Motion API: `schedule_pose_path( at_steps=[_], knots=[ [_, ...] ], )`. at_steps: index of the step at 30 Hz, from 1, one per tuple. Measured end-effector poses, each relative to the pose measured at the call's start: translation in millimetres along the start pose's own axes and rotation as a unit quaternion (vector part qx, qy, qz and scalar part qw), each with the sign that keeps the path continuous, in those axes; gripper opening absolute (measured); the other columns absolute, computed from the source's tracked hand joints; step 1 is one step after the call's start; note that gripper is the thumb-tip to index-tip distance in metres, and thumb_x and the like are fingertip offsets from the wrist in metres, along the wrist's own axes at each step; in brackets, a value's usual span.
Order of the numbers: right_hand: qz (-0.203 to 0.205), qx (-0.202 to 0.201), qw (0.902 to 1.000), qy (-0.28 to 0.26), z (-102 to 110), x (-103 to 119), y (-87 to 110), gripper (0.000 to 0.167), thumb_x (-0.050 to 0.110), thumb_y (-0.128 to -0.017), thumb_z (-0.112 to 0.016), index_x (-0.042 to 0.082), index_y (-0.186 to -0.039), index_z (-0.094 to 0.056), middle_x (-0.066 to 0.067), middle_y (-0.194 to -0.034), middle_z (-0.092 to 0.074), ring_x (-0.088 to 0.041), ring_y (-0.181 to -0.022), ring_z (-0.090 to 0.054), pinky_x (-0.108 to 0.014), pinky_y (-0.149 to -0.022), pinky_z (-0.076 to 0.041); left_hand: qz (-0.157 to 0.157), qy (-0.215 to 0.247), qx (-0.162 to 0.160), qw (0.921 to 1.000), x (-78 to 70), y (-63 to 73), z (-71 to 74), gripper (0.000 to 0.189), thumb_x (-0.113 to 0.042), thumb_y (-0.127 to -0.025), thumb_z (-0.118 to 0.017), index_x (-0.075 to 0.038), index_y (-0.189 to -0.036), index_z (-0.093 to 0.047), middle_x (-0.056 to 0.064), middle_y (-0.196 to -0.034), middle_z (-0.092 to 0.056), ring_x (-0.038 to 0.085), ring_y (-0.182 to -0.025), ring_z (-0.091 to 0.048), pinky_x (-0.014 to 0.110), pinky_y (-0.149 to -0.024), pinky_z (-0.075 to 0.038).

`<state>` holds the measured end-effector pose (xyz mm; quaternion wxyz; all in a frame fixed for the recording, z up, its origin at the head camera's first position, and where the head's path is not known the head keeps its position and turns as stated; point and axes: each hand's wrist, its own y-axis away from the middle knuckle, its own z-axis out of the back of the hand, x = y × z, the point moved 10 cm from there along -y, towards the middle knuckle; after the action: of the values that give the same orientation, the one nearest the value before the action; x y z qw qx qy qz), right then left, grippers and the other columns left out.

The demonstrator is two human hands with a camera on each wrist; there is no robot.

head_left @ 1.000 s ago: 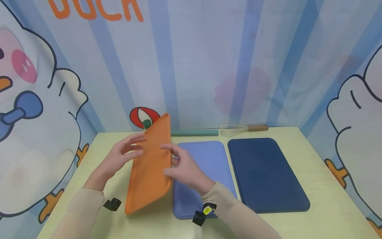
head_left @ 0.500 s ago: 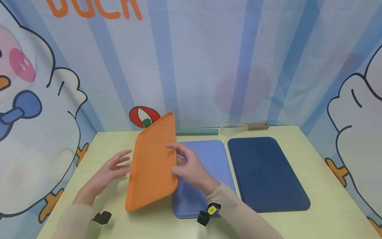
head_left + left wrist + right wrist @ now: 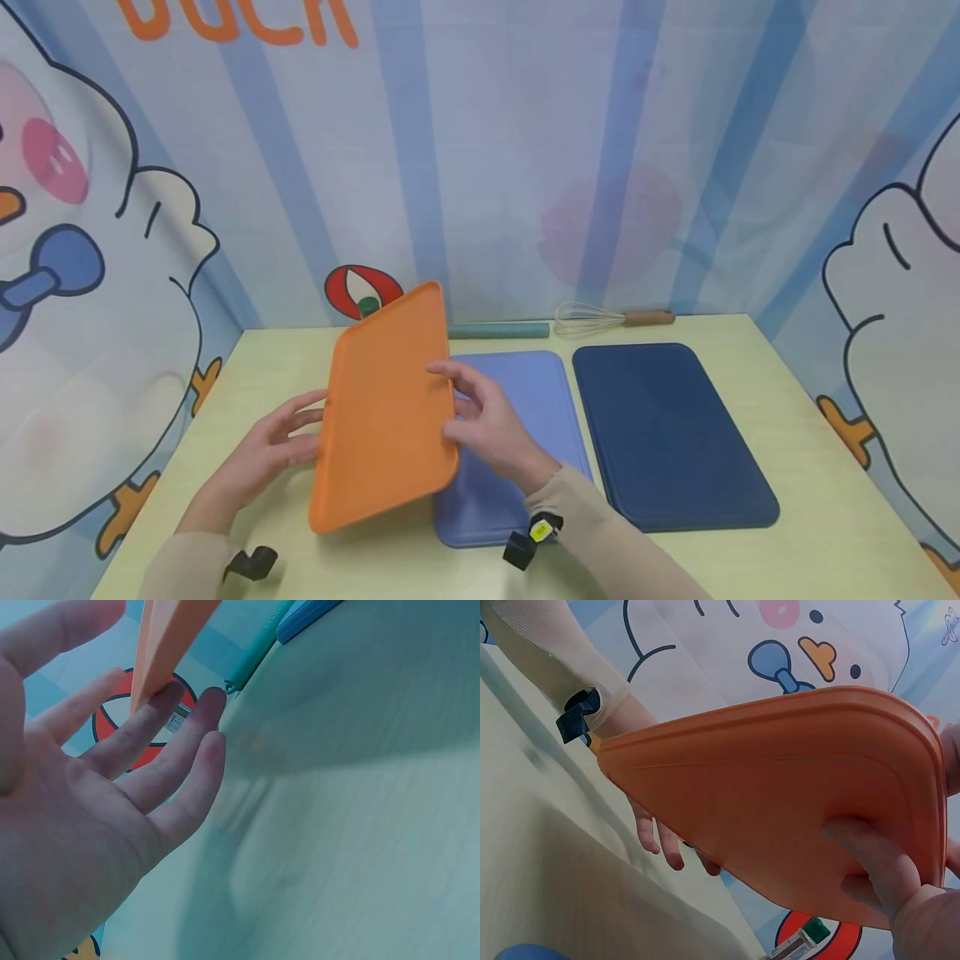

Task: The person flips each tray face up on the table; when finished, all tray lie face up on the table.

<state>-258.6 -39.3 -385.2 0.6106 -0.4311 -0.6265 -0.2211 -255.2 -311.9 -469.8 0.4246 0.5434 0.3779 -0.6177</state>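
A flat orange tray (image 3: 386, 408) with a raised rim stands tilted on the left of the table, its right side lifted. My right hand (image 3: 487, 425) grips that right edge, thumb and fingers on opposite faces, as the right wrist view also shows. At the left edge is my left hand (image 3: 258, 458), its fingers spread and loosely extended. In the left wrist view the fingertips of this hand (image 3: 112, 772) lie right at the tray's edge (image 3: 165, 645). Part of a periwinkle tray (image 3: 517, 392) lies beneath my right forearm.
A navy tray (image 3: 667, 433) lies flat on the right. Along the back are a teal rod (image 3: 498, 331) and a whisk (image 3: 645, 319) with a wooden handle. A green-capped bottle (image 3: 810, 936) stands behind the orange tray, in front of a red round shape (image 3: 345, 292).
My left hand has come down from the tray's face to its left edge. My right hand has shifted slightly right, and the tray now leans flatter, its face turned more toward me.
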Motion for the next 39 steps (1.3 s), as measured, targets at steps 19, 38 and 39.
schedule_pose_path(
  at_steps=[19,38,39],
  knots=[
    [-0.044,0.023,0.9971,0.058,8,-27,5.7,0.085,-0.016,-0.078,-0.050,0.003,-0.160,-0.035,-0.016,-0.166,-0.034,-0.042,-0.133,-0.058,-0.037,-0.083,-0.060,-0.007,-0.016,-0.004,0.9998,2.4,7.8,4.0,0.069,0.003,-0.101,-0.064,0.002,-0.162,-0.032,-0.016,-0.155,-0.046,0.012,-0.122,-0.069,0.032,-0.095,-0.059],
    [-0.127,0.031,0.9611,0.243,10,-61,12.1,0.089,-0.006,-0.084,-0.062,0.012,-0.166,-0.031,-0.005,-0.165,-0.040,-0.028,-0.115,-0.064,-0.034,-0.068,-0.059,-0.030,-0.038,-0.029,0.9984,-9.7,13.0,16.5,0.071,0.006,-0.097,-0.067,0.002,-0.161,-0.036,-0.013,-0.154,-0.046,0.011,-0.115,-0.071,0.029,-0.088,-0.061],
    [-0.128,0.033,0.9582,0.254,9,-62,12.0,0.089,-0.006,-0.084,-0.062,0.011,-0.166,-0.031,-0.005,-0.165,-0.040,-0.028,-0.114,-0.064,-0.033,-0.069,-0.058,-0.028,-0.039,-0.030,0.9984,-9.9,13.3,16.7,0.071,0.006,-0.097,-0.067,0.001,-0.161,-0.036,-0.013,-0.154,-0.046,0.011,-0.114,-0.071,0.028,-0.087,-0.061]
  ],
)
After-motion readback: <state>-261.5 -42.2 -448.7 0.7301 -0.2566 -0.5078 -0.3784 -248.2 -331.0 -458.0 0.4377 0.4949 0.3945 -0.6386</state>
